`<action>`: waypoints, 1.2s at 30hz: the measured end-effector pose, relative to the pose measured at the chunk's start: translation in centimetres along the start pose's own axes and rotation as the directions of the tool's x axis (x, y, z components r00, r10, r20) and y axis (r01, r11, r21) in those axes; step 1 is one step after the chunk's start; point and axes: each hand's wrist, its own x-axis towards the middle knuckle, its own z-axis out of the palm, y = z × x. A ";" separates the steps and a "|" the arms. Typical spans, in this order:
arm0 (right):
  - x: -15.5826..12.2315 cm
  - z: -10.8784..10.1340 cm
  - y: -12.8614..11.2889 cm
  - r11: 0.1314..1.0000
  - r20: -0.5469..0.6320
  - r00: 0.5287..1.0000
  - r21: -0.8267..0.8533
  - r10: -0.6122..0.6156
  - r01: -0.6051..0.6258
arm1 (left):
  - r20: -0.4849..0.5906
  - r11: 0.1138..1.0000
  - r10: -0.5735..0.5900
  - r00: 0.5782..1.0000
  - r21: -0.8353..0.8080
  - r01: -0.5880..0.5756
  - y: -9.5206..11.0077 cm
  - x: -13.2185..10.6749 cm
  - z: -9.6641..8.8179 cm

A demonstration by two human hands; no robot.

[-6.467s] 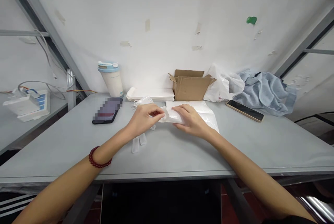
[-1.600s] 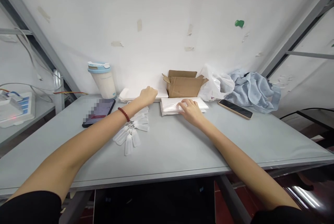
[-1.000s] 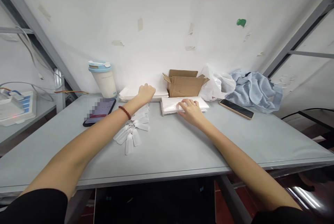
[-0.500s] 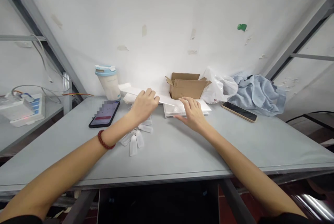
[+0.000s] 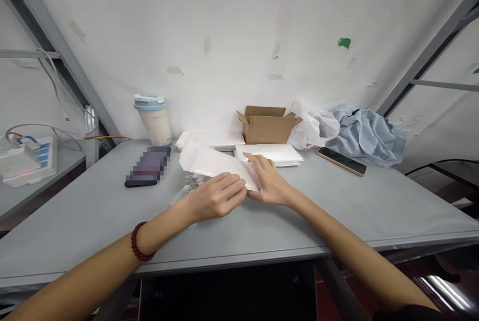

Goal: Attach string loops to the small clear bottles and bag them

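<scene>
A white padded envelope [image 5: 219, 162] is held between both hands just above the table, its flap end toward the far left. My left hand [image 5: 220, 195] is closed at its near edge, fingers bent over the lower right part. With thumb and fingers around the right end, my right hand [image 5: 270, 179] grips it too. Behind my right hand lies a stack of white padded envelopes [image 5: 286, 153]. More white envelopes [image 5: 224, 138] lie flat by the wall. Small white tags with strings [image 5: 180, 194] are partly hidden beneath the held envelope and my left hand.
An open cardboard box [image 5: 269, 129] stands against the wall, beside a white plastic bag [image 5: 310, 124] and blue cloth [image 5: 368, 134]. One phone [image 5: 342, 160] lies right, another phone [image 5: 147, 166] left, near a lidded cup [image 5: 155, 124]. A power strip [image 5: 33, 161] sits far left.
Both hands have drawn an envelope off the stack, nearer to me and down, and it now covers some tags. My left hand has shifted toward my right hand.
</scene>
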 end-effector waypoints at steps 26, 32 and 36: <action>-0.2 -1.0 1.8 0.999 -0.100 0.995 -0.045 -0.023 0.019 | 0.112 0.352 -0.924 0.365 -0.125 0.928 -4.9 -2.7 -1.1; -0.2 -0.6 1.8 0.991 -0.030 0.998 -0.121 -0.056 0.052 | 0.789 -0.413 -0.614 0.000 -0.321 0.852 -5.7 -2.6 -1.9; -0.3 -0.1 1.0 0.979 -0.027 0.993 -0.171 -0.118 0.112 | 0.885 -0.453 -0.462 0.053 -0.287 0.844 -3.8 -1.7 -1.2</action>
